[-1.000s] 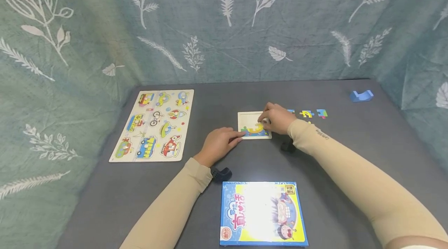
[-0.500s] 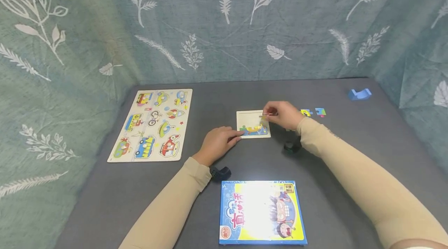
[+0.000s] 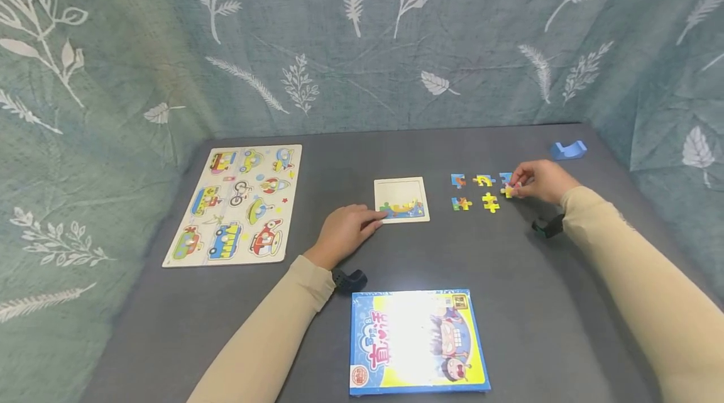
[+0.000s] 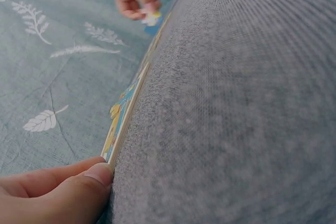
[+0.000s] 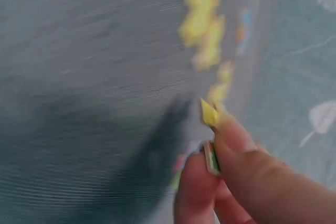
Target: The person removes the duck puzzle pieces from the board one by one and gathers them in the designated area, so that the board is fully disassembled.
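Observation:
My left hand (image 3: 347, 233) rests at the lower left corner of a small square wooden puzzle tray (image 3: 398, 181). In the left wrist view its thumb and index finger pinch the tray's edge (image 4: 127, 119). Pieces with a yellow, blue and green picture line the lower part of the tray. Off to the tray's right, my right hand (image 3: 544, 182) pinches a mostly yellow jigsaw piece (image 5: 209, 114) between thumb and fingers, above the table. Loose jigsaw pieces lie nearby, among them a yellow one (image 3: 491, 203) and a blue-orange one (image 3: 458, 181). Fingers partly hide the held piece.
A large vehicle puzzle board (image 3: 234, 205) lies at the left. A shiny blue and yellow box (image 3: 367, 340) is at the front. A blue holder-like object (image 3: 568, 150) stands at the back right, before a leaf-patterned curtain (image 3: 339, 88).
My right hand has moved from above the tray to the right, over the loose pieces, with a piece between its fingers. My left hand stays at the tray's corner.

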Demonstrator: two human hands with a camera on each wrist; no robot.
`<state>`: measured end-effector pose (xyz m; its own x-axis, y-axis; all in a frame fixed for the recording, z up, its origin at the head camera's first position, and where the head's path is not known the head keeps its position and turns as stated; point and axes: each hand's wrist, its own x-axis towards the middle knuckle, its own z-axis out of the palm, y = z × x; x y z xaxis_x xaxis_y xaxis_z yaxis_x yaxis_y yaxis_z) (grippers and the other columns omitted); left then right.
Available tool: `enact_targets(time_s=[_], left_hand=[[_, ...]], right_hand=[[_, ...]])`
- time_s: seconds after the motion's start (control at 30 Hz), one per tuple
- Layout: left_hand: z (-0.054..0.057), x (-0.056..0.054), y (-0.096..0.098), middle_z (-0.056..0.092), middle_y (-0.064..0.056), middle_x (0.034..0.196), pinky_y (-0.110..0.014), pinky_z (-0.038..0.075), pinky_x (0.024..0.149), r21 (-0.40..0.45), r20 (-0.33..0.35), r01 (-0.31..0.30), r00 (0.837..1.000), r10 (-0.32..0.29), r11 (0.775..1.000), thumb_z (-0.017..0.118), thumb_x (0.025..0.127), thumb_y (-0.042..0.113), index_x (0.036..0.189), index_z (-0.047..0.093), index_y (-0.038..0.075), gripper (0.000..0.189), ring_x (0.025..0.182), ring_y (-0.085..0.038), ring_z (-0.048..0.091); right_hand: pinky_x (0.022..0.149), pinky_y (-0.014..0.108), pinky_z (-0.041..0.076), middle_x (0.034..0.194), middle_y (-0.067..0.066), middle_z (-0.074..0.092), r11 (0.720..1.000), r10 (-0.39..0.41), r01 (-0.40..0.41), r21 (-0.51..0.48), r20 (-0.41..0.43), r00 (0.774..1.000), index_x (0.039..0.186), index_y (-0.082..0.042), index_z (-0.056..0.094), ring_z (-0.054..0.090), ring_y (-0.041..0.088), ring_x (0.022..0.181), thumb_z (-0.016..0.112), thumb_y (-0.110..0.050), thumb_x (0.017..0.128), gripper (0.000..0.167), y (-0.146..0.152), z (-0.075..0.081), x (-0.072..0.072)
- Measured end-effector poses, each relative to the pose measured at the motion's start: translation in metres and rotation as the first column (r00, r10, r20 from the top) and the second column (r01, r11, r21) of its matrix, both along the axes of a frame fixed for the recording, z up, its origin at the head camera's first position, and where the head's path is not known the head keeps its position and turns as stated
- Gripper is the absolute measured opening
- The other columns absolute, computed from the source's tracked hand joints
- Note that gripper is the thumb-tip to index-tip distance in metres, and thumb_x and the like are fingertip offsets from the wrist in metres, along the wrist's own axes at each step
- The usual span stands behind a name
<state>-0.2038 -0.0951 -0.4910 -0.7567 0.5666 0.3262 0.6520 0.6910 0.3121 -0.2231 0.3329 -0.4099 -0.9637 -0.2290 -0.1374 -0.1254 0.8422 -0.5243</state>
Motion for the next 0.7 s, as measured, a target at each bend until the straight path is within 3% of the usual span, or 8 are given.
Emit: enact_targets(time_s=[0.2,0.5,0.7], left_hand=[[-0.001,0.000,-0.002,0.058,0.001,0.075,-0.031,0.039,0.061,-0.011,-0.006,0.003,1.000,-0.003,1.000,0.073,0.102,0.026,0.127,0.079,0.018,0.027,0.063,-0.013,0.042],[-0.001,0.001,-0.002,0.058,0.001,0.075,-0.031,0.038,0.062,-0.009,0.007,-0.007,1.000,0.007,1.000,0.073,0.102,0.025,0.127,0.079,0.017,0.027,0.063,-0.013,0.042],[-0.001,0.001,-0.002,0.053,0.003,0.072,-0.029,0.035,0.058,-0.001,-0.028,0.013,1.000,-0.013,1.000,0.076,0.099,0.022,0.122,0.081,0.018,0.023,0.062,-0.012,0.039]], right_hand=[[0.075,0.035,0.046,0.092,0.006,0.069,1.000,-0.011,0.011,-0.019,0.008,1.000,0.102,0.002,0.069,0.058,0.017,0.083,0.083,-0.009,0.091,0.020,0.011,-0.019,0.003],[0.077,0.037,0.050,0.102,0.015,0.074,0.999,0.039,-0.039,0.005,0.033,0.999,0.107,0.003,0.077,0.063,0.016,0.086,0.082,-0.010,0.092,0.020,0.010,-0.019,0.005],[0.076,0.043,0.048,0.090,0.010,0.059,0.993,0.085,-0.074,0.095,-0.116,0.990,0.098,0.001,0.077,0.058,0.027,0.084,0.085,-0.006,0.087,0.015,-0.008,-0.015,0.008]])
